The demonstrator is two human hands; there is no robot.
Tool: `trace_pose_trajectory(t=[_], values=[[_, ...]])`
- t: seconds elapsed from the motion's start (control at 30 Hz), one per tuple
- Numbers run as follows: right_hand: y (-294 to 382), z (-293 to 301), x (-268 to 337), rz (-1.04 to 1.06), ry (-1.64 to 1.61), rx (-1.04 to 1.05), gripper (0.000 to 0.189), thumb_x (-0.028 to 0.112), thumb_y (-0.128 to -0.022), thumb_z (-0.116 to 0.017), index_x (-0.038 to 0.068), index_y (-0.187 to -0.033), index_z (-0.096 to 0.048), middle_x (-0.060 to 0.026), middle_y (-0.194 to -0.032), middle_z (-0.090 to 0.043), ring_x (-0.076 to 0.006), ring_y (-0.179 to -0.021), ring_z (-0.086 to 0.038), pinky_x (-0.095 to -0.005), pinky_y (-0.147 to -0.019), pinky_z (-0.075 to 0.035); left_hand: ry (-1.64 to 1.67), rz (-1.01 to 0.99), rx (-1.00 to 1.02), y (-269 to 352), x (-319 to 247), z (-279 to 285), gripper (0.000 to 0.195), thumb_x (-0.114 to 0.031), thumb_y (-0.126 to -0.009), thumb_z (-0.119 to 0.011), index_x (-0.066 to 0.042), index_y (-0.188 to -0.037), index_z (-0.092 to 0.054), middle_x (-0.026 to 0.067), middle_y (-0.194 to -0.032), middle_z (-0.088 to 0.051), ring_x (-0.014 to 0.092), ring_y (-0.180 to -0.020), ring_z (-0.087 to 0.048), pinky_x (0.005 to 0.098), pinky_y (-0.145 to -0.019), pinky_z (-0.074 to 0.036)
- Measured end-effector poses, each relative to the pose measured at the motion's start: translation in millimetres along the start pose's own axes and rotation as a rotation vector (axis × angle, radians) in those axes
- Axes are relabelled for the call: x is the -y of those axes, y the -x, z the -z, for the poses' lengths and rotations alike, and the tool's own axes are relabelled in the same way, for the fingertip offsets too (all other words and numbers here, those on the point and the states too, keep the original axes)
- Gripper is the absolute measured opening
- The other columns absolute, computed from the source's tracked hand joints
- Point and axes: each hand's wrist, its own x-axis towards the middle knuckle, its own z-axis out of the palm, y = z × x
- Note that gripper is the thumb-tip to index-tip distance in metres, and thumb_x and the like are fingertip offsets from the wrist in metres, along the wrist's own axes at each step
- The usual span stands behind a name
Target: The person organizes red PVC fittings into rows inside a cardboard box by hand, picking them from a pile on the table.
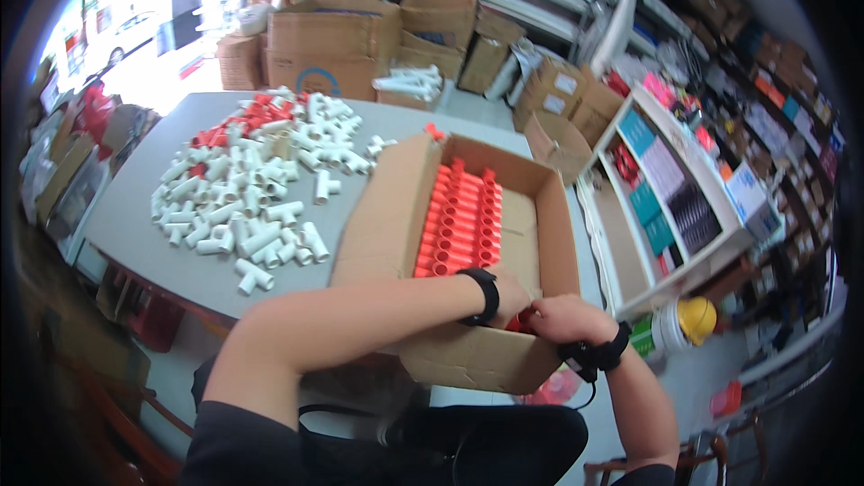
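Observation:
An open cardboard box (557, 223) stands at the right side of the grey table (135, 216). Rows of red plastic pipe tees (459, 216) lie side by side along its left half. Both hands are at the box's near right corner: my left hand (509, 297) reaches inside, and my right hand (570, 318) is bent over beside it. Between them shows part of a red fitting (520, 322), mostly covered by the fingers. Which hand grips it cannot be told. White plastic pipe tees (250, 196) lie in a loose heap left of the box, with red ones (260, 115) at its far side.
Large cardboard boxes (324, 47) stand behind the table, one holding white pipes (412, 84). A white shelf unit (648, 202) is at the right, with a bucket and yellow helmet (697, 320) below. Wooden chair parts (715, 459) show at the lower right.

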Motion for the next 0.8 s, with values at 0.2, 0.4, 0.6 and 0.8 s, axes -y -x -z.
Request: trace_pose_trajectory(t=[0.2, 0.4, 0.6, 0.8], values=[[-13, -8, -8, 0.013, -0.093, 0.023, 0.036, 0.033, -0.086, -0.046, 0.007, -0.103, -0.064, -0.0194, -0.094, -0.064, -0.0355, -0.089, -0.061, -0.0391, -0.081, -0.047, -0.012, 0.04, -0.014, -9, -2, -9, 0.038, -0.032, -0.068, -0.069, -0.015, -0.103, -0.066, 0.0085, -0.096, -0.067, 0.028, -0.095, -0.062, 0.0416, -0.079, -0.046], [-15, -11, -4, -0.115, 0.004, 0.026, 0.04, 0.039, -0.088, -0.047, 0.005, -0.097, -0.066, -0.0188, -0.093, -0.065, -0.0331, -0.09, -0.062, -0.0367, -0.081, -0.047, 0.151, 0.003, 0.026, -12, 7, 4, 0.034, -0.026, -0.069, -0.066, -0.013, -0.1, -0.066, 0.0099, -0.094, -0.067, 0.027, -0.088, -0.063, 0.0379, -0.075, -0.048], [-28, -8, -17, 0.127, 0.418, 0.137, 0.041, 0.035, -0.088, -0.042, 0.003, -0.093, -0.066, -0.0211, -0.091, -0.064, -0.0354, -0.087, -0.062, -0.0414, -0.078, -0.048, 0.349, 0.013, -0.534, 52, 20, 51, 0.026, -0.022, -0.075, -0.059, -0.01, -0.098, -0.063, 0.0106, -0.088, -0.066, 0.025, -0.086, -0.064, 0.0358, -0.074, -0.05], [-12, 9, 19, -0.057, 0.127, -0.035, 0.026, 0.02, -0.076, -0.051, 0.007, -0.088, -0.069, -0.0198, -0.089, -0.064, -0.0346, -0.085, -0.062, -0.039, -0.081, -0.049, 0.524, 0.037, -0.854, 146, 51, 73, 0.026, -0.026, -0.081, -0.057, -0.004, -0.095, -0.062, 0.011, -0.089, -0.067, 0.023, -0.084, -0.064, 0.0334, -0.076, -0.05]])
